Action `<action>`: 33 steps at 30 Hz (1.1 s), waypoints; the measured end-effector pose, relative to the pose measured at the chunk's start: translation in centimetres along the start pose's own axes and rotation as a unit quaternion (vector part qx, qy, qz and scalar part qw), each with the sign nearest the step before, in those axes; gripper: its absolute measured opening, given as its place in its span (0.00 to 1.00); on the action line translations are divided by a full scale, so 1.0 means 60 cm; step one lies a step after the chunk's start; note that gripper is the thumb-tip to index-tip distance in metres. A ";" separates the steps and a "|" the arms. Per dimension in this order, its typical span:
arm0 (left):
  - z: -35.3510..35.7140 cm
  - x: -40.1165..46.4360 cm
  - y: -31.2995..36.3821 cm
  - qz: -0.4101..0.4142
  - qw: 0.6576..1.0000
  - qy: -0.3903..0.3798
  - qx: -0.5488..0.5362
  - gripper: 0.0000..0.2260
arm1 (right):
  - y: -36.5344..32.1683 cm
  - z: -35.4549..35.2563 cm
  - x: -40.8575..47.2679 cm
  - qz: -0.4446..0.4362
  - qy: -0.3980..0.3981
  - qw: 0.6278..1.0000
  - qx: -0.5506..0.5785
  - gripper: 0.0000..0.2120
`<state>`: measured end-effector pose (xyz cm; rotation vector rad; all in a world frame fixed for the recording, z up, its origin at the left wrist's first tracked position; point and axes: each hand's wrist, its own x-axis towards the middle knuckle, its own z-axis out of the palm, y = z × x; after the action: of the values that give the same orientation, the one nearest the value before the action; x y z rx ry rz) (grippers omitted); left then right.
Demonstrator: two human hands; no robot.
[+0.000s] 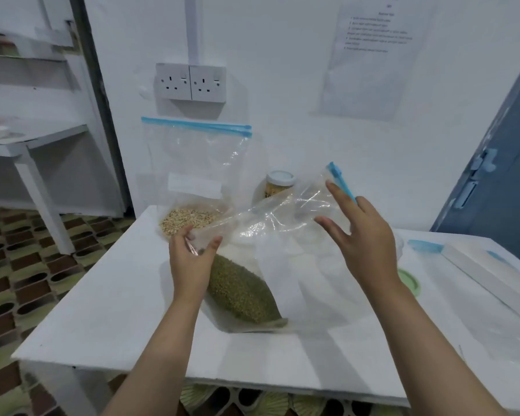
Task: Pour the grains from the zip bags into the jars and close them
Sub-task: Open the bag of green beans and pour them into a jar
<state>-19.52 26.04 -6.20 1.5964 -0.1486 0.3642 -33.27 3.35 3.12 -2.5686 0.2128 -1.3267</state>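
Note:
I hold an empty clear zip bag (270, 217) with a blue zip strip above the white table (108, 307). My left hand (189, 259) pinches its lower corner. My right hand (364, 232) touches its zip end with straight, spread fingers. Under it lies a zip bag of green grains (240, 292) on its side. Behind stands a tall zip bag of pale beige grains (189, 217), leaning against the wall. A jar with a white lid (279, 184) holding yellowish grains stands at the wall. A green lid (410, 282) shows beside my right wrist.
A flat white box (490, 274) and another blue-zipped bag (427, 246) lie at the right of the table. A double wall socket (189, 82) sits above. A white shelf unit (27, 139) stands left, a blue door (499, 175) right.

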 end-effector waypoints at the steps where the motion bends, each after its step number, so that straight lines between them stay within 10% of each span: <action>1: 0.004 0.003 0.005 0.007 1.000 0.001 -0.006 0.27 | -0.001 0.000 0.003 0.006 0.007 1.000 -0.007 0.26; 33: 0.161 0.205 0.279 0.292 0.955 0.050 -0.016 0.31 | 0.125 -0.017 0.196 0.033 0.159 0.969 0.184 0.35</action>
<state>-11.91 16.95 13.39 1.4754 -0.5519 0.8944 -27.46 -6.79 10.81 -2.0232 0.0940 -1.5802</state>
